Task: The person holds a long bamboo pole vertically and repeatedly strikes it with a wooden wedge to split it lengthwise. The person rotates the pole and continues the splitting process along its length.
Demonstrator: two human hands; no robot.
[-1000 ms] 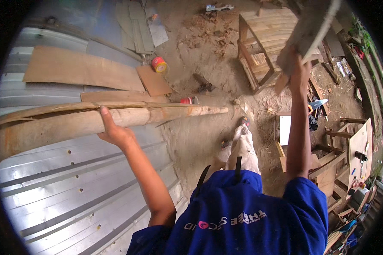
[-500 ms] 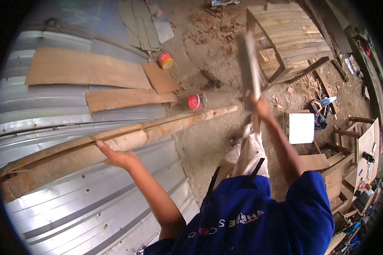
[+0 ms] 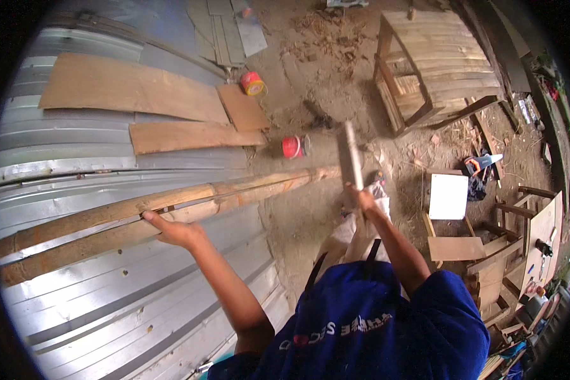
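Note:
A long bamboo pole runs from the left rim towards the middle, split lengthwise. Between its lower length and the upper strip a gap shows, widest near the left end. My left hand is closed round the pole's near side, thumb on top and fingers hidden beneath. My right hand grips a pale, straight wooden stick, slightly blurred, which points away from me. The stick's far part is close beside the pole's far end; whether they touch, I cannot tell.
Corrugated metal sheets lie at the left, with brown boards on them. Two red tins stand on the dirt floor. A slatted wooden frame is at the far right, with a white-topped stool, handsaw and wooden furniture nearer.
My right hand has come nearer and to the left, bringing the stick down beside the pole's far end. The gap in the bamboo looks wider. My left hand stays at about the same place.

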